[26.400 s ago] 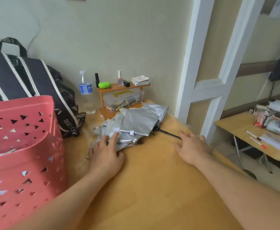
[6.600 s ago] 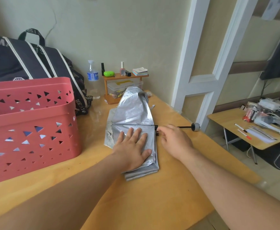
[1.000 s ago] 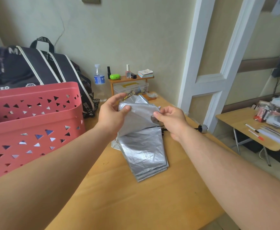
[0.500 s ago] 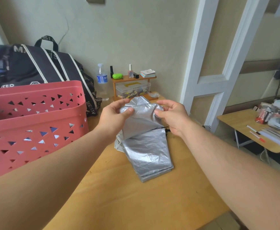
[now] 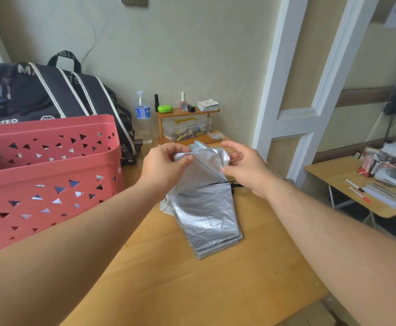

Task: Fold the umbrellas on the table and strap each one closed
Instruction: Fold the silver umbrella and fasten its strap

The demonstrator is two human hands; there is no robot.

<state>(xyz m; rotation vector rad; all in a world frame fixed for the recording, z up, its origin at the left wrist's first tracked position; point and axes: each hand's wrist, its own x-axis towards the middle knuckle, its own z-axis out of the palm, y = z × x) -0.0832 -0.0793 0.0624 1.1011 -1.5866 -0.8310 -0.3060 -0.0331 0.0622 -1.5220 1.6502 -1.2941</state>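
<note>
Silver umbrella (image 5: 206, 208) lies on the wooden table (image 5: 180, 290), near half flat in stacked pleats, far half lifted off the surface. Left hand (image 5: 166, 165) pinches the raised fabric edge between thumb and curled fingers. Right hand (image 5: 244, 168) sits at the other edge of the raised flap, fingers loosely spread; thumb touches the fabric, but a firm grip cannot be confirmed. Change over the last second: the far flap, held stretched between both hands a second ago, is now bunched closer together and brought slightly toward the body, and the right hand has loosened from its pinch. Compared with several seconds back, when the left palm pressed the canopy flat, the far end is now being doubled over the near pleats. Judgement: folding is well along; rolling around the black shaft (image 5: 225, 183) and strapping remain. No strap visible. Red basket (image 5: 51, 165) stands just left.
</note>
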